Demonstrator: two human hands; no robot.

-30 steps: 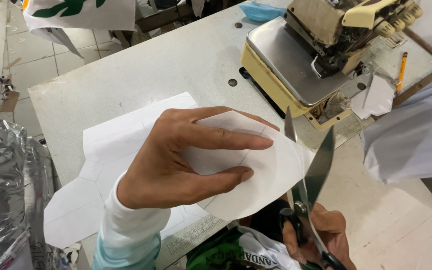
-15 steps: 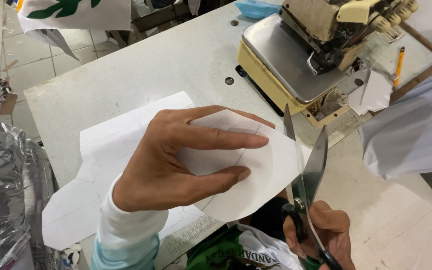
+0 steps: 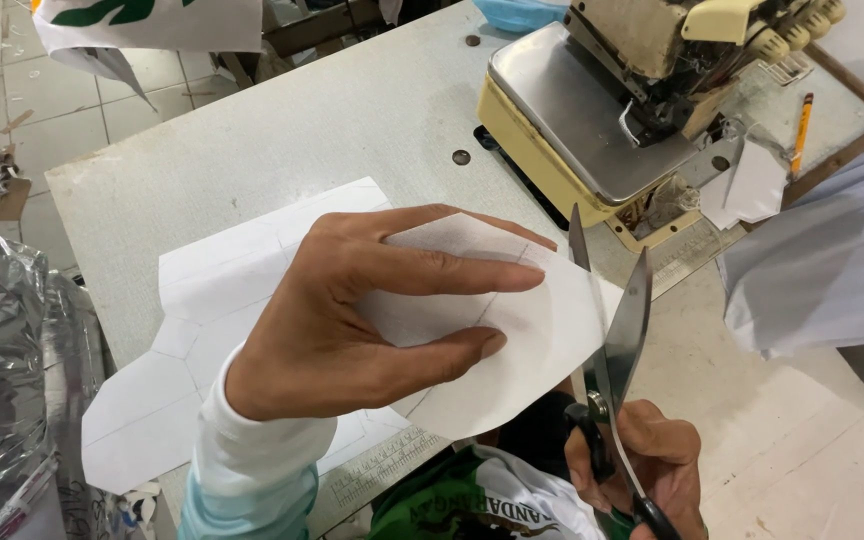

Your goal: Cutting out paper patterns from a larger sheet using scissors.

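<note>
My left hand holds a white piece of fabric or paper up above the table, thumb underneath and fingers spread over the top. My right hand grips a pair of metal scissors at the lower right. The blades stand apart, pointing upward, at the right edge of the white piece. A faint drawn line runs across the piece.
A grey worktable carries a flat white pattern sheet and a yellow sewing machine. A pencil lies at the far right, pale cloth beside it. A silver foil bag stands at the left.
The scissors have edged slightly closer to the white piece's right edge. My left hand keeps its hold with little movement.
</note>
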